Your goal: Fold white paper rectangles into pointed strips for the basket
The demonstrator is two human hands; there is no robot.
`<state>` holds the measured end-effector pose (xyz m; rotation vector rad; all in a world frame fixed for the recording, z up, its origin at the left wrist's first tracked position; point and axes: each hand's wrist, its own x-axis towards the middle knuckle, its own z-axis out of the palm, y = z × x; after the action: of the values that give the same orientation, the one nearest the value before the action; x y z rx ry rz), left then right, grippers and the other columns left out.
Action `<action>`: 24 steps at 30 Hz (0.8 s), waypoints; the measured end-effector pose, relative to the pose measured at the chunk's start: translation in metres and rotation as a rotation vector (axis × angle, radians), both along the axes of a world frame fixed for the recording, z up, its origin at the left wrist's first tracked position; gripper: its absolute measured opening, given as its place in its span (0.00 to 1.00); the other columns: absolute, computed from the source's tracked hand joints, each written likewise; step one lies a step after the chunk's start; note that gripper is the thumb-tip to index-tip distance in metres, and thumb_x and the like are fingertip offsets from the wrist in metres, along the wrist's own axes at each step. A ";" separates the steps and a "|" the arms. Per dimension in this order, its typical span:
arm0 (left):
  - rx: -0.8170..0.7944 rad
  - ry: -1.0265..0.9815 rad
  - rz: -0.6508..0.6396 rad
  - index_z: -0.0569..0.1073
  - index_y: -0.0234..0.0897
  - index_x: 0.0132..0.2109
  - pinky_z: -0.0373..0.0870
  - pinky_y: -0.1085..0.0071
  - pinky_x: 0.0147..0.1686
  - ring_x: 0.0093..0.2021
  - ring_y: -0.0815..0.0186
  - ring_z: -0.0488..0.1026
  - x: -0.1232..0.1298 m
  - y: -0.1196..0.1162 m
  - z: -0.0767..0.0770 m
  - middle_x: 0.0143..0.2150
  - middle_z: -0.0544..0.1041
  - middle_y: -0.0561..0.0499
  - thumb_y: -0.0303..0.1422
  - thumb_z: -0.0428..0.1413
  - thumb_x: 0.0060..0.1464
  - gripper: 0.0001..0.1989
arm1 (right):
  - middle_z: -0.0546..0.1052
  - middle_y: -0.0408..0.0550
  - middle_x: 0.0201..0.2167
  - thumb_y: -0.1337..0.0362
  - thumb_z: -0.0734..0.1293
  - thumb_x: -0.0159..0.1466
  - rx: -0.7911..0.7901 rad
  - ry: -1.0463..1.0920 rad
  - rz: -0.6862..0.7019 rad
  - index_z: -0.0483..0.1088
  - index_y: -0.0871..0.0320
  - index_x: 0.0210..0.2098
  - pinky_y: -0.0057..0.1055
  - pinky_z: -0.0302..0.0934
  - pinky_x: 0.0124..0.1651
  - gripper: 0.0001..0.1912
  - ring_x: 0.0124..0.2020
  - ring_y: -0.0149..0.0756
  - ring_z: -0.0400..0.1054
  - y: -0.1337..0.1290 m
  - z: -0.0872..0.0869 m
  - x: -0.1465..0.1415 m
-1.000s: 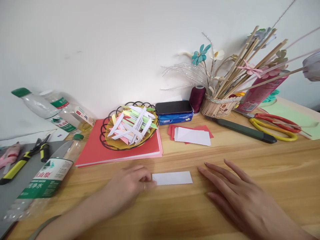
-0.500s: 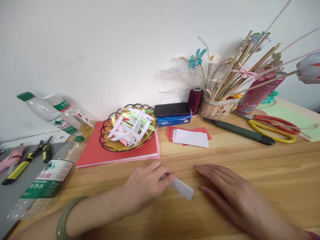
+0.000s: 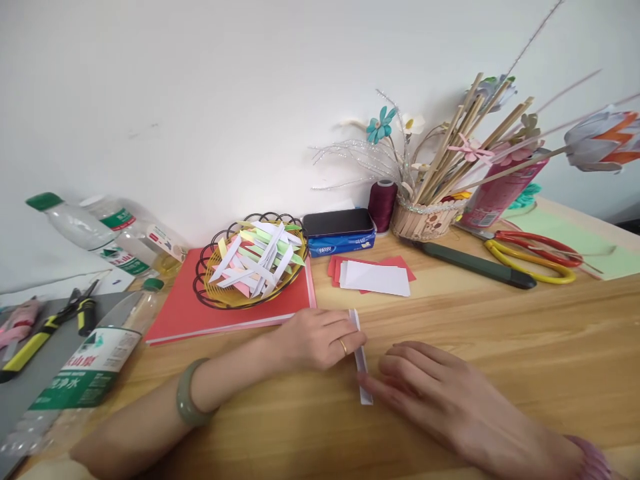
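A narrow folded white paper strip (image 3: 364, 383) lies nearly upright in the view on the wooden table. My left hand (image 3: 325, 339), with a ring and a green bangle, has its fingers closed on the upper part of the strip. At the strip's lower right edge, my right hand (image 3: 425, 387) touches it with a fingertip, its fingers slightly apart and curved. Behind the hands is a stack of white paper slips (image 3: 377, 277) on red slips (image 3: 337, 268). A yellow and black basket (image 3: 215, 293) holds several folded paper strips.
Red sheets (image 3: 175, 300) lie under the basket. Plastic bottles (image 3: 93, 360) are at the left beside yellow-black pliers (image 3: 35, 340). A phone (image 3: 339, 223) rests on a blue pack (image 3: 343, 243). Further right are maroon thread (image 3: 383, 205), a stick holder (image 3: 423, 220), a dark green cutter (image 3: 475, 263) and scissors (image 3: 530, 262).
The strip has turned from slanting to nearly upright and looks narrower. My left hand has shifted right and up, and my right hand has moved left to touch the strip.
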<state>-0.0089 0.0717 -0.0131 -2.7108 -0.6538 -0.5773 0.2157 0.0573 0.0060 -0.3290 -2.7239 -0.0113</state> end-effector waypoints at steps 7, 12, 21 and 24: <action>-0.026 -0.079 -0.003 0.72 0.33 0.31 0.69 0.74 0.31 0.38 0.68 0.73 -0.002 0.000 -0.007 0.36 0.78 0.52 0.26 0.46 0.62 0.13 | 0.73 0.48 0.28 0.73 0.50 0.68 -0.014 0.005 0.032 0.70 0.67 0.41 0.33 0.63 0.31 0.18 0.29 0.35 0.66 0.002 -0.004 -0.006; -0.031 -0.008 0.000 0.72 0.33 0.32 0.67 0.73 0.28 0.31 0.70 0.71 -0.001 -0.026 0.001 0.33 0.77 0.53 0.24 0.49 0.60 0.10 | 0.74 0.49 0.27 0.73 0.48 0.68 -0.013 0.049 -0.013 0.71 0.65 0.39 0.32 0.62 0.28 0.20 0.28 0.34 0.66 0.001 -0.008 -0.003; -0.006 -0.100 0.105 0.73 0.31 0.40 0.65 0.73 0.26 0.34 0.69 0.70 0.007 -0.044 -0.001 0.42 0.77 0.51 0.25 0.51 0.59 0.06 | 0.76 0.53 0.32 0.75 0.50 0.66 0.164 0.171 -0.085 0.67 0.67 0.45 0.34 0.62 0.36 0.17 0.35 0.37 0.69 0.001 -0.023 0.005; 0.027 -0.107 0.128 0.74 0.31 0.38 0.67 0.71 0.30 0.36 0.68 0.70 0.007 -0.042 -0.008 0.44 0.76 0.50 0.25 0.53 0.57 0.05 | 0.75 0.52 0.31 0.74 0.48 0.67 0.191 0.149 -0.126 0.67 0.66 0.43 0.34 0.62 0.32 0.18 0.32 0.38 0.69 -0.001 -0.025 0.007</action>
<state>-0.0022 0.0293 -0.0213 -2.6037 -0.8338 -0.6976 0.2225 0.0566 -0.0194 -0.4273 -2.5264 -0.2691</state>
